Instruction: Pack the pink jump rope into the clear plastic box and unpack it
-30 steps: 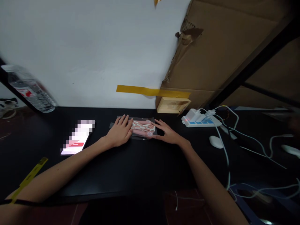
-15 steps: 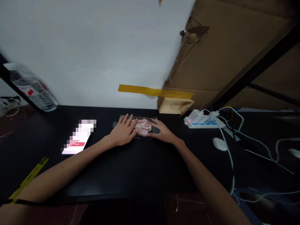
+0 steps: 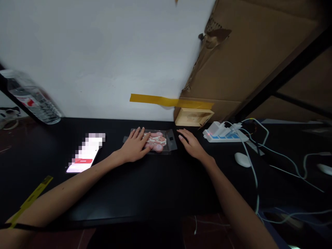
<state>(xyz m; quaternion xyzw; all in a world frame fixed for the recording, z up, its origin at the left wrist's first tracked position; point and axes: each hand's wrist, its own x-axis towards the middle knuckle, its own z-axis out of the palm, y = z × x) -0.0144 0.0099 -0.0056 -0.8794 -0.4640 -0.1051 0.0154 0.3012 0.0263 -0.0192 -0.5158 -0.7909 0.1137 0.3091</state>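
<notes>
A clear plastic package point(image 3: 158, 139) with pink and white pieces inside lies flat on the black table point(image 3: 145, 190). My left hand point(image 3: 134, 145) rests over its left part, fingers stretched out, hiding some of the contents. The package's transparent end flap point(image 3: 171, 139) sticks out on the right. Just beyond that flap is my right hand point(image 3: 191, 143), apart from the package, with its fingers extended and nothing in them.
A lit phone point(image 3: 85, 154) lies to the left, and a water bottle point(image 3: 33, 100) stands behind it. Against the cardboard leans a shallow wooden box point(image 3: 193, 117). A power strip point(image 3: 224, 133), a white mouse point(image 3: 242, 159) and loose cables are on the right.
My right hand has let go of the package's right end and moved a little to the right, uncovering the flap. My left hand stays on the package.
</notes>
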